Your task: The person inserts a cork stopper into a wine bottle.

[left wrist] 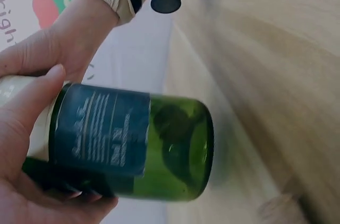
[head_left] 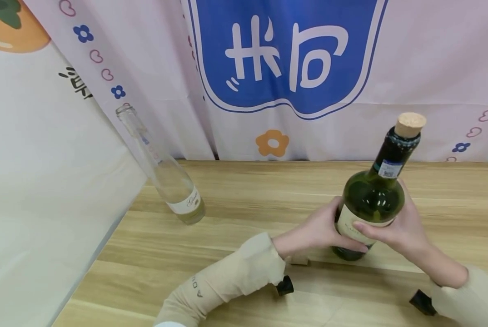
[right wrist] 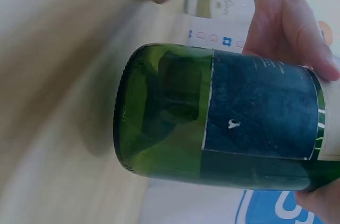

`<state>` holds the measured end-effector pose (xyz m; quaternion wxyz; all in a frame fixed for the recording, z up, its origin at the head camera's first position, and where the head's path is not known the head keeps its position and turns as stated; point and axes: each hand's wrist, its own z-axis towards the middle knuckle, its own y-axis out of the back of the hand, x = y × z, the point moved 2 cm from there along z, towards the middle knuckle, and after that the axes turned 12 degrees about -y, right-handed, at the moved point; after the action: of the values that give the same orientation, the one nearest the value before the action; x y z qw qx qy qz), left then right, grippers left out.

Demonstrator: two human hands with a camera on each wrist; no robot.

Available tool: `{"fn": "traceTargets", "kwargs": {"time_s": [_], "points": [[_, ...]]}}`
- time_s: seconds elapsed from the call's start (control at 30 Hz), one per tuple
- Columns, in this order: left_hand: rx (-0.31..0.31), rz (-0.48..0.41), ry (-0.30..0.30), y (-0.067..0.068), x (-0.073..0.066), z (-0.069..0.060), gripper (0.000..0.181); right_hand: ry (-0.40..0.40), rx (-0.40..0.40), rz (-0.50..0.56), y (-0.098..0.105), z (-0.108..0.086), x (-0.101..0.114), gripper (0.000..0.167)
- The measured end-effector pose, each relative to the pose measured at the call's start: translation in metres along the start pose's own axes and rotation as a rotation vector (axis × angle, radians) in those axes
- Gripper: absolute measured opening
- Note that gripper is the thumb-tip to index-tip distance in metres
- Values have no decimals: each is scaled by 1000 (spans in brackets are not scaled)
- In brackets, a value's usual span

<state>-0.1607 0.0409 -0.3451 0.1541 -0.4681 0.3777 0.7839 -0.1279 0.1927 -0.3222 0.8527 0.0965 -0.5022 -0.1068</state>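
Note:
Both hands grip a green glass bottle with a cream label and a cork in its mouth. The left hand holds its left side low down; the right hand holds its right side, thumb across the label. The bottle leans, neck toward the right. In the left wrist view the bottle shows a dark blue back label, the left hand curled round it. In the right wrist view the bottle base appears apart from the table; the left hand is across from the camera.
A clear glass bottle with a white label stands at the table's left. A small light cork-like piece lies near the left wrist, partly hidden. The wooden table ends at a printed curtain behind. Black wrist devices hang under the sleeves.

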Motion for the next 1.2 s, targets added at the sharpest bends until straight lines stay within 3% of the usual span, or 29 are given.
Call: {"fn": "traceTargets", "kwargs": {"time_s": [0.13,0.3,0.43,0.6,0.83,1.03,1.2], "points": [[-131,79,-64,11,-6,1,77,28,-4,13,-5,18,8,97],[-254,153,-77,28,-9,4,76,27,-27,2,-12,40,17,93],[-280,142,-80,45,-8,10,71,-9,-28,-3,-18,58,21,86],[-332,143,-43,67,-5,18,71,-96,-16,21,-24,83,24,81],[-353,115,17,94,9,31,70,-188,63,31,-35,114,21,81],[-362,123,45,110,25,38,71,-237,127,48,-45,128,9,82],[-362,114,61,121,42,47,72,-305,117,17,-56,131,-10,80]]}}
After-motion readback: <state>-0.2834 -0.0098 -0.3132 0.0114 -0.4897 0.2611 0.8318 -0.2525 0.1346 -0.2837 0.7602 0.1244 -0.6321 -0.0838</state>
